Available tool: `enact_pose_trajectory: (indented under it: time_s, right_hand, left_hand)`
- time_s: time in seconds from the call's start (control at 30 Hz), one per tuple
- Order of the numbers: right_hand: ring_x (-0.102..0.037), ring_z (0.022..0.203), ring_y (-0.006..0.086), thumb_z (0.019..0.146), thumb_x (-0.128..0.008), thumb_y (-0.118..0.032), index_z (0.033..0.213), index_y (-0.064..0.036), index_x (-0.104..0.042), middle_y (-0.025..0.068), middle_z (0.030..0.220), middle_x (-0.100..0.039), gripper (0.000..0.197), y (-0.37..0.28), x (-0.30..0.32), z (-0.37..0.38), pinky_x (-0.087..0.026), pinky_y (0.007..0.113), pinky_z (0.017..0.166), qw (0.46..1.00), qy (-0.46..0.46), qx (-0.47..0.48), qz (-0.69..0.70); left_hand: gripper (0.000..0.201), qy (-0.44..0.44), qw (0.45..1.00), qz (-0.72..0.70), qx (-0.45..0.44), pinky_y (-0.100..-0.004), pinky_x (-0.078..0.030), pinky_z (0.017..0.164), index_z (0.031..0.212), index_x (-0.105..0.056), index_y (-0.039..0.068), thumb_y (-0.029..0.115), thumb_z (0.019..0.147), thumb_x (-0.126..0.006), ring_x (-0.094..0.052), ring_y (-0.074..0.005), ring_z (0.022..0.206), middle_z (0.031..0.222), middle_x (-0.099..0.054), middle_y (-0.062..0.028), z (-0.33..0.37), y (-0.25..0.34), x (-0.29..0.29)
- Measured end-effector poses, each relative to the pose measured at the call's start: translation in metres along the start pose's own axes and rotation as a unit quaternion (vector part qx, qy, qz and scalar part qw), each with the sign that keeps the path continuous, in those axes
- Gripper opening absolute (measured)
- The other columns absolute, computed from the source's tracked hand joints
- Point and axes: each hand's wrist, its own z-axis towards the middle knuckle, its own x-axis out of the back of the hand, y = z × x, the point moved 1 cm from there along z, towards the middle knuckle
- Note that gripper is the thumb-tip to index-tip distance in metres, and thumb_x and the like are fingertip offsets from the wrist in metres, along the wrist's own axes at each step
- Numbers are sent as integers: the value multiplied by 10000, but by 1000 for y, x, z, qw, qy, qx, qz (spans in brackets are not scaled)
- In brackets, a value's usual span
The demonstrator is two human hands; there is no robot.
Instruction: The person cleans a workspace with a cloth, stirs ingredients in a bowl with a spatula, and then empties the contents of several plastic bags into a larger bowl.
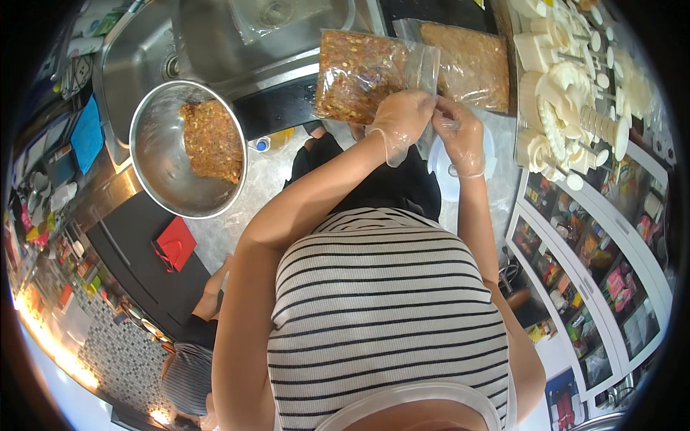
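Note:
A clear plastic zip bag (361,72), filled flat with a reddish-brown chunky mixture, lies at the counter's edge. My left hand (405,118), in a thin clear glove, pinches the bag's near right corner beside its empty top strip. Close against it, my right hand (461,136), gloved too, has thumb and fingers closed on the same edge. The fingertips partly hide each other. To the right, a second filled bag (463,65) of paler brown mixture lies flat, its left end under the first bag's top strip.
A steel bowl (159,147) with more chunky mixture (212,140) stands left, by the steel sink (136,61). White plastic molds or cutters (560,93) crowd the right side, above glass-fronted drawers (575,280). A red pouch (175,244) lies on a dark surface. Another person (188,377) is at lower left.

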Motion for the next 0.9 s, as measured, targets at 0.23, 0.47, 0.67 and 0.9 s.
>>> enact_pose_trajectory:
  time_s: [0.23,0.47,0.67,0.9]
  right_hand:
    - [-639,858,235,803,-638,-154,1026,10,-640,171,956,-661,277,15,-2,2,-479,316,779,999,12,22,30]
    - [-616,882,167,826,-629,-155,1032,34,-640,126,969,-666,280,27,0,7,-467,287,802,983,-41,-94,151]
    - [-591,849,128,838,-618,-154,1011,42,-650,89,944,-663,263,23,3,7,-461,253,748,962,-51,-150,224]
    - [-581,832,126,838,-628,-177,996,37,-652,79,917,-660,268,31,3,7,-453,243,734,958,-58,-151,236]
  left_hand:
    - [308,-11,1000,-15,-3,-429,-452,778,905,-666,68,306,876,-473,-596,-362,859,887,-639,-180,6,-5,1]
    - [389,-36,998,-50,1,-396,-449,744,880,-649,27,369,896,-465,-610,-332,829,844,-646,-170,7,-2,4]
    - [364,-28,996,-76,20,-356,-465,745,878,-659,25,353,889,-501,-628,-290,806,838,-663,-141,7,-5,3]
    - [343,-47,996,-71,27,-331,-473,749,906,-665,30,344,877,-531,-642,-253,821,856,-670,-133,11,-8,3]
